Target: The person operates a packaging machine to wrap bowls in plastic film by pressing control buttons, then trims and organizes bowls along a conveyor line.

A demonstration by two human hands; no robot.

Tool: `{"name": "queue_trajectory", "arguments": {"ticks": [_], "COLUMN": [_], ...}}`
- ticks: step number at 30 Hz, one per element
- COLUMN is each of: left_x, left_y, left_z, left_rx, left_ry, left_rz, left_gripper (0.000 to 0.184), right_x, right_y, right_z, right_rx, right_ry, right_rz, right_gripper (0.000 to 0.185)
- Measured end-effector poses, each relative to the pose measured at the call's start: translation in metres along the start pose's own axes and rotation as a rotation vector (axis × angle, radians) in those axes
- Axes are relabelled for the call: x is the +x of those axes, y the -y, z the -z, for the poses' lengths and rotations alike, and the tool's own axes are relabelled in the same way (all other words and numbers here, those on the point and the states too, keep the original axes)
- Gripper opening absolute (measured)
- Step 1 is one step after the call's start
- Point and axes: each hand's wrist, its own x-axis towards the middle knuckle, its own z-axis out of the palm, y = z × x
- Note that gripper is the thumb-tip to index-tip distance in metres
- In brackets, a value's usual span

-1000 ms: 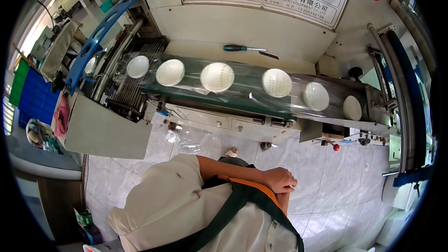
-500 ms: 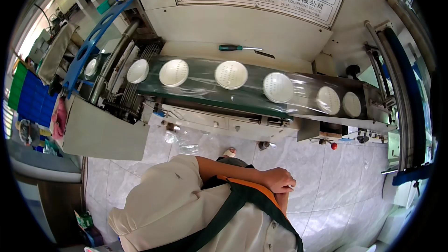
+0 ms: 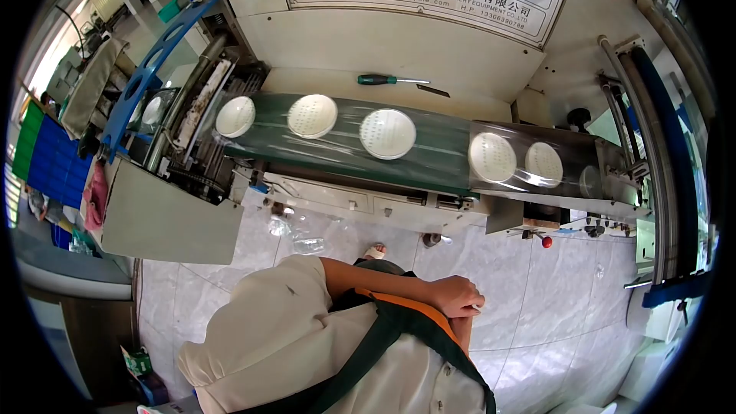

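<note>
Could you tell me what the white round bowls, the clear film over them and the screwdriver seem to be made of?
White round bowls with dotted insides: smooth, perhaps plastic or ceramic; their plain whiteness leaves it open.
Clear, streaked film: probably thin glossy plastic, being see-through with bright reflections.
Green-and-black-handled screwdriver: handle likely plastic, judging by its colouring; shaft likely metal, looking silvery.

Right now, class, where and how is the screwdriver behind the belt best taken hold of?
Probably by the thick handle of the screwdriver, from above and the near side, reaching over the belt and its white bowls. It lies flat, handle towards picture left; the shaft is thinner, and a dark flat strip lies beside the tip, so that end looks less handy.
</note>
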Motion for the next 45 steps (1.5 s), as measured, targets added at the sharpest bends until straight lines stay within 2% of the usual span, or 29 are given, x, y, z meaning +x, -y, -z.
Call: {"name": "queue_trajectory", "arguments": {"ticks": [12,15,17,18,20,21,22,23,24,25,26,27,28,29,30,31,33,35,37,39,41,42,43,44,45], "left_x": [-0.001,-0.002,-0.001,-0.001,-0.008,-0.011,-0.017,-0.025,-0.036,-0.049,-0.063,-0.079,-0.097,-0.117,-0.135,-0.155,-0.213,-0.276,-0.34,-0.384,-0.436,-0.443,-0.439,-0.448,-0.443], "left_y": [0.0,-0.001,-0.001,-0.002,-0.006,-0.01,-0.015,-0.02,-0.021,-0.017,-0.02,-0.015,-0.006,0.005,0.008,0.009,0.054,0.091,0.101,0.095,0.116,0.105,0.095,0.101,0.093], "left_z": [0.001,0.001,0.004,0.005,0.011,0.024,0.037,0.052,0.066,0.078,0.092,0.099,0.103,0.104,0.111,0.117,0.092,0.067,0.035,0.005,-0.064,-0.076,-0.092,-0.128,-0.143], "left_rx": [-0.008,-0.009,-0.035,-0.023,-0.049,-0.028,-0.003,0.074,0.154,0.173,0.264,0.257,0.247,0.204,0.225,0.238,0.257,0.103,0.184,0.062,-0.072,-0.417,-0.794,-0.907,-0.934], "left_ry": [0.003,-0.015,0.085,0.059,-0.355,-0.339,-0.365,-0.499,-0.631,-0.697,-0.777,-0.788,-0.797,-0.741,-0.61,-0.477,-0.41,-0.411,-0.488,-0.66,-0.995,-1.116,-1.522,-1.659,-1.454], "left_rz": [-0.012,-0.019,0.078,0.083,-0.108,-0.107,-0.093,-0.097,-0.101,-0.065,0.009,0.098,0.186,0.336,0.516,0.694,0.808,1.072,1.379,1.727,1.882,1.891,1.904,1.93,2.066], "left_gripper": [0.016,0.016,0.018,0.018,0.03,0.039,0.039,0.038,0.037,0.038,0.036,0.033,0.031,0.026,0.024,0.024,0.028,0.033,0.032,0.036,0.034,0.034,0.037,0.039,0.042], "right_x": [0.011,0.022,0.033,0.04,0.061,0.077,0.093,0.112,0.138,0.163,0.199,0.23,0.283,0.312,0.368,0.407,0.502,0.573,0.612,0.631,0.612,0.609,0.61,0.615,0.621], "right_y": [0.011,0.023,0.037,0.045,0.062,0.071,0.076,0.08,0.076,0.113,0.124,0.145,0.15,0.178,0.178,0.2,0.222,0.243,0.261,0.274,0.289,0.295,0.293,0.288,0.283], "right_z": [-0.003,-0.006,-0.007,-0.006,-0.004,-0.006,-0.008,-0.01,-0.011,-0.021,-0.015,-0.015,0.002,-0.003,0.004,0.009,0.023,0.029,0.016,0.002,-0.011,-0.016,-0.018,-0.016,-0.011], "right_rx": [0.001,0.006,0.013,0.014,0.017,0.024,0.021,0.013,-0.03,-0.024,-0.114,-0.011,-0.06,0.021,0.005,0.144,0.191,0.218,0.244,0.381,0.422,0.475,0.448,0.428,0.43], "right_ry": [0.074,0.163,0.284,0.358,0.511,0.574,0.546,0.483,0.355,0.273,0.234,0.154,0.164,0.106,-0.087,-0.033,-0.141,-0.173,-0.2,-0.381,-0.365,-0.369,-0.394,-0.421,-0.421], "right_rz": [0.009,0.031,0.065,0.097,0.198,0.277,0.268,0.235,0.03,0.03,0.184,0.224,0.403,0.522,0.662,0.613,0.637,0.642,0.625,0.58,0.61,0.643,0.687,0.73,0.726], "right_gripper": [0.019,0.019,0.019,0.019,0.019,0.019,0.019,0.019,0.021,0.024,0.027,0.018,0.022,0.027,0.036,0.046,0.051,0.052,0.052,0.046,0.043,0.039,0.037,0.035,0.034]}}
